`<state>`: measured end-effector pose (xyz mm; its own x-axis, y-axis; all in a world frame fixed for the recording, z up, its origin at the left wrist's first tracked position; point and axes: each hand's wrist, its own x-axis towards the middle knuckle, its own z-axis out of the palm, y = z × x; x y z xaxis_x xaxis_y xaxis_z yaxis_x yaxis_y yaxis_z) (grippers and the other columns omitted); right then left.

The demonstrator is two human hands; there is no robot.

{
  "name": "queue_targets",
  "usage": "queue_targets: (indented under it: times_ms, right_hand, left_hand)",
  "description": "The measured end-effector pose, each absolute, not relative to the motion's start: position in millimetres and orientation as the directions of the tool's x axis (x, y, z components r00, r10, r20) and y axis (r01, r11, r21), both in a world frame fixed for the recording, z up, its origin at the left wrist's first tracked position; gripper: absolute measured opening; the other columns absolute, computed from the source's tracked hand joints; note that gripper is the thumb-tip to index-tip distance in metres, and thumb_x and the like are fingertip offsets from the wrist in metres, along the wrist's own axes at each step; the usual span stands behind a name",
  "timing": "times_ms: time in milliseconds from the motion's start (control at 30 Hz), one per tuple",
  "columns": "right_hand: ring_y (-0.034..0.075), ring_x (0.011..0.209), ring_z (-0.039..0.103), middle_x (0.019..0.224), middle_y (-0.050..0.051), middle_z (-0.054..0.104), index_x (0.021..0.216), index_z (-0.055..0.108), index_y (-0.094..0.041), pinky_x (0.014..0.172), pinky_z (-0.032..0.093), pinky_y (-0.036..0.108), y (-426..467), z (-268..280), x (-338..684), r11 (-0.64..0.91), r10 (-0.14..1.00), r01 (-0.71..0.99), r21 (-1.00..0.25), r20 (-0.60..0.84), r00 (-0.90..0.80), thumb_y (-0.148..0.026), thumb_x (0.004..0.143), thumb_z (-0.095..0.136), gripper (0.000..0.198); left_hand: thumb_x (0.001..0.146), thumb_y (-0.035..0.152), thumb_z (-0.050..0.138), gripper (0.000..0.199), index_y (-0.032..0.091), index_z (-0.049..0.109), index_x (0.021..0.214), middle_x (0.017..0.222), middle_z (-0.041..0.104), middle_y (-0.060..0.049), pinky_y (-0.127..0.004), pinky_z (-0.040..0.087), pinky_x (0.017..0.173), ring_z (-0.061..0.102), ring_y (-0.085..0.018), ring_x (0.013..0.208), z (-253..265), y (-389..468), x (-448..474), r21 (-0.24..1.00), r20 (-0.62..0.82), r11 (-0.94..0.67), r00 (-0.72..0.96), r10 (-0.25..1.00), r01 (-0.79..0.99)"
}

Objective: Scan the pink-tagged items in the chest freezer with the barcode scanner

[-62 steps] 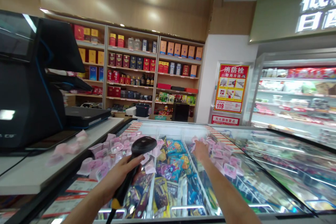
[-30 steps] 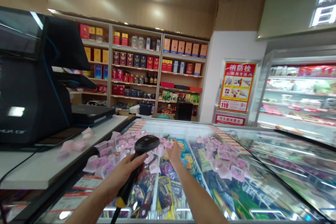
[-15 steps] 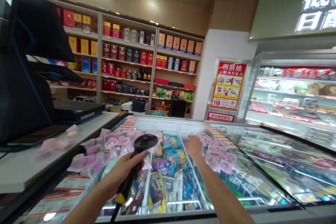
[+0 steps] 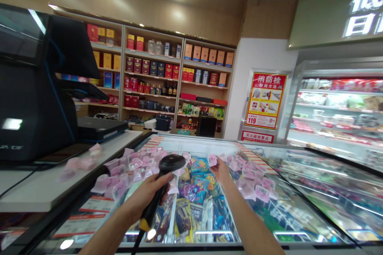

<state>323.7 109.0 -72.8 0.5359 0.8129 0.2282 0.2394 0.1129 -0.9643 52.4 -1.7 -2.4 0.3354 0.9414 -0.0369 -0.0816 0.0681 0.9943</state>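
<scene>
the left hand [image 4: 149, 191] is wrapped around the handle of a black barcode scanner [image 4: 171, 162], thumb along the upper part of the grip and the rounded head tipped up past the fingers. the scanner's lower end has a yellow band, and a black cable [image 4: 137, 242] runs down from it toward the bottom edge. the right hand [image 4: 221, 172] pinches one small pink cup [image 4: 212, 160] at its fingertips, raised above the glass top [image 4: 115, 219] of a chest freezer, to the right of the scanner head and well apart from it. the cup bears a printed marking (too small to read from here).

more pink cups lie on the glass in two loose groups: a left pile [image 4: 136, 163] beyond the left forearm, reaching behind the scanner, and a right pile [image 4: 249, 173] just beside the right hand. several show barcode labels. between the forearms, under the glass, are colourful packs, among them a yellow bag [image 4: 183, 219] and blue packets [image 4: 200, 165].

at the left, a few blurred pink cups [image 4: 80, 162] rest on a white counter [image 4: 32, 199], near a black checkout terminal [image 4: 60, 51]. behind stand shelves of boxed goods [image 4: 145, 67], with a red and yellow fire hydrant poster [image 4: 265, 99] on the wall to their right.
</scene>
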Motion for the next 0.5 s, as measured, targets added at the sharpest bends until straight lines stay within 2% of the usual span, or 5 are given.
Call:
queue_targets:
  times_ms: [67,133,333,500]
  right_hand:
    - [0.013,0.059,0.056,0.06,0.002,0.058,0.084,0.051,-0.018,0.059,0.046,0.028,114,-75,313,0.197,0.848,-0.103,-0.975,0.117,0.516,-0.032,0.074,0.032,0.026]
    - [0.013,0.057,0.056,0.055,0.0,0.056,0.077,0.05,-0.019,0.06,0.047,0.029,116,-76,307,0.215,0.873,-0.292,-0.932,0.049,0.486,-0.031,0.072,0.036,0.019]
    - [0.012,0.053,0.054,0.05,-0.002,0.054,0.069,0.048,-0.02,0.06,0.046,0.029,120,-75,299,0.207,0.898,-0.368,-0.907,0.027,0.439,-0.03,0.069,0.042,0.012]
    - [0.011,0.051,0.052,0.051,-0.003,0.053,0.077,0.049,-0.019,0.059,0.046,0.027,123,-72,295,0.197,0.902,-0.41,-0.89,0.001,0.432,-0.028,0.07,0.04,0.014]
  left_hand:
    - [0.063,0.046,0.055,0.032,0.016,0.047,0.059,0.046,0.047,0.005,-0.017,0.03,0.039,0.041,-0.006,0.038,1,-7,52,0.995,-0.041,0.071,0.342,0.939,-0.076]
    - [0.063,0.046,0.054,0.032,0.016,0.047,0.058,0.043,0.046,0.006,-0.018,0.029,0.039,0.04,-0.006,0.037,3,-11,51,0.996,-0.026,0.057,0.36,0.933,-0.074]
    - [0.062,0.044,0.057,0.029,0.016,0.049,0.064,0.05,0.051,0.005,-0.017,0.03,0.04,0.042,-0.005,0.039,1,-13,45,0.992,-0.045,0.088,0.413,0.91,-0.086]
    - [0.063,0.044,0.056,0.029,0.016,0.048,0.062,0.048,0.05,0.005,-0.017,0.03,0.04,0.041,-0.005,0.038,-3,-9,42,0.995,-0.021,0.061,0.43,0.902,-0.079]
